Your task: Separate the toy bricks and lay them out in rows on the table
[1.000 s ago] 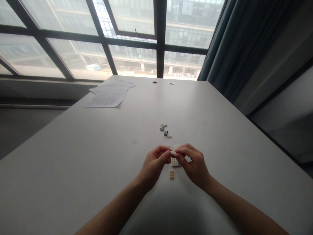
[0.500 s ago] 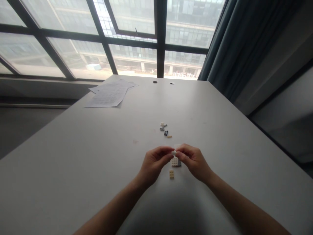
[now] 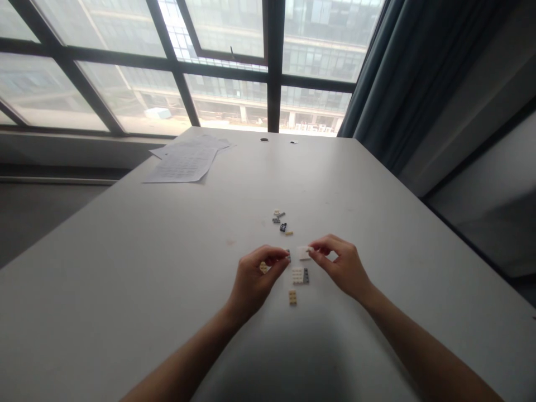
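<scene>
My right hand (image 3: 338, 262) pinches a small white piece (image 3: 310, 250) at its fingertips, over a flat white piece (image 3: 303, 254) on the table. To the left, my left hand (image 3: 259, 277) has thumb and fingers pressed together beside a small grey piece (image 3: 288, 256); whether it grips that piece is too small to tell. Tan bricks (image 3: 263, 267) show partly behind the left fingers. Between the wrists lies a white studded brick (image 3: 297, 276) against a dark grey one (image 3: 306, 276). Nearer to me is a tan studded brick (image 3: 292, 297).
Farther along the white table (image 3: 167, 268) lie a black piece (image 3: 283, 227), a thin tan piece (image 3: 289, 233) and several small grey and white pieces (image 3: 276, 220). Printed papers (image 3: 184, 162) rest at the far left, near the window. A dark curtain (image 3: 389, 78) hangs at the right.
My hands have moved apart, the right one rightward with the small white piece and the left one slightly leftward. The flat white piece, grey piece and tan bricks now show more.
</scene>
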`<state>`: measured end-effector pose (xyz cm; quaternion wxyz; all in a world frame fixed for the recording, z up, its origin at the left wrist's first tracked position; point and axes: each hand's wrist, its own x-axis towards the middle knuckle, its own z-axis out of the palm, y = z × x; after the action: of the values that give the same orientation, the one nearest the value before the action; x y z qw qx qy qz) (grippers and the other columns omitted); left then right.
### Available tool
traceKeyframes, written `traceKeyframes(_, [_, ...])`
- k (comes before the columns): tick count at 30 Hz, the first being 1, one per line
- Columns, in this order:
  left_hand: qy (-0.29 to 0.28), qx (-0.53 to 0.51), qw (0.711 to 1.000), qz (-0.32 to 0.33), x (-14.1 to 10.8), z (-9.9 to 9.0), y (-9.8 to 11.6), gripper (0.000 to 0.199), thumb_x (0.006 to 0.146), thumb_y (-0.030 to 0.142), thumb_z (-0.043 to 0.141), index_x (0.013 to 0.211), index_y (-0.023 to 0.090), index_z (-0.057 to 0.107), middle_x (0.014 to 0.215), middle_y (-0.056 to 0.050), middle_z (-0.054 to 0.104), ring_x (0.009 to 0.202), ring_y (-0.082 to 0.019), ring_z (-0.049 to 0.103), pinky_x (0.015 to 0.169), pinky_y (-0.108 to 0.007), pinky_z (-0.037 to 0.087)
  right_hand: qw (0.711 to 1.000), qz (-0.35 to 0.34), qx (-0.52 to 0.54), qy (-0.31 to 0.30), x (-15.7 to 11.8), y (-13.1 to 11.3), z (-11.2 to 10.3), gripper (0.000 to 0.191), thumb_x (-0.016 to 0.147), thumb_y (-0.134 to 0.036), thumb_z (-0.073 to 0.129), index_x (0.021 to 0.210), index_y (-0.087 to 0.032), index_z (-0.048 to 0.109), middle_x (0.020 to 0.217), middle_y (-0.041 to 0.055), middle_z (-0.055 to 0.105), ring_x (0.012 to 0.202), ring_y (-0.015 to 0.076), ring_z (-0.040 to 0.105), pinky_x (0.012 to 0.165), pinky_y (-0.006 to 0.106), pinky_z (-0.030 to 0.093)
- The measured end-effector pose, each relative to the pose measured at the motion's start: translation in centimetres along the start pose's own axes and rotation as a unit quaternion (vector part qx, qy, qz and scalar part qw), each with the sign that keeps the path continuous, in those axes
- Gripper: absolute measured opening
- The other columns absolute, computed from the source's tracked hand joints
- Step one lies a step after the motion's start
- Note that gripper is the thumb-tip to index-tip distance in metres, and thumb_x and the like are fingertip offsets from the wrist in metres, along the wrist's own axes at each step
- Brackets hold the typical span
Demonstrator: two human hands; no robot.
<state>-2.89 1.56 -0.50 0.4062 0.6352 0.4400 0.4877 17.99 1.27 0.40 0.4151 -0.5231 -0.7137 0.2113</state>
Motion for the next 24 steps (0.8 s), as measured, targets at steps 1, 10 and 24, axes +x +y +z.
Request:
traceKeyframes(1, [0.008, 0.001, 1.000, -0.001, 0.2, -0.4, -0.1, 0.009, 0.075, 0.028, 0.070, 0.078, 0.019, 0.072, 0.072, -0.003, 0.068, 0.066, -0.016, 0.059, 0.066, -0.026, 0.045, 1.000, 0.011, -0.020, 0.004, 0.1, 0.8, -0.3, 0.016, 0.084, -0.034, 0.060, 0.083, -0.020, 0.069, 0.079, 0.0035, 0.066, 0.066, 0.0151, 0.059, 0.061, 0.027, 0.048])
traceKeyframes(10, [0.057, 0.067, 0.996, -0.010, 0.7, -3.6, -2.7, 0.011, 0.074, 0.029, 0.070, 0.079, 0.020, 0.072, 0.074, -0.003, 0.069, 0.067, -0.016, 0.058, 0.067, -0.026, 0.044, 0.986, 0.048, -0.118, -0.106, -1.2, 5.3, -0.9, 0.016, 0.085, -0.026, 0.058, 0.086, -0.020, 0.072, 0.084, 0.0039, 0.065, 0.070, 0.0151, 0.059, 0.066, 0.028, 0.047])
traceKeyframes(24, [0.067, 0.042, 0.996, -0.029, 1.6, -4.0, -2.8, 0.009, 0.068, 0.027, 0.073, 0.074, 0.020, 0.073, 0.067, -0.002, 0.067, 0.062, -0.015, 0.053, 0.063, -0.025, 0.040, 0.989, 0.026, -0.107, -0.102, -1.9, 6.3, -0.1, 0.018, 0.083, -0.029, 0.061, 0.097, -0.022, 0.070, 0.098, 0.0059, 0.062, 0.081, 0.0174, 0.059, 0.073, 0.031, 0.049])
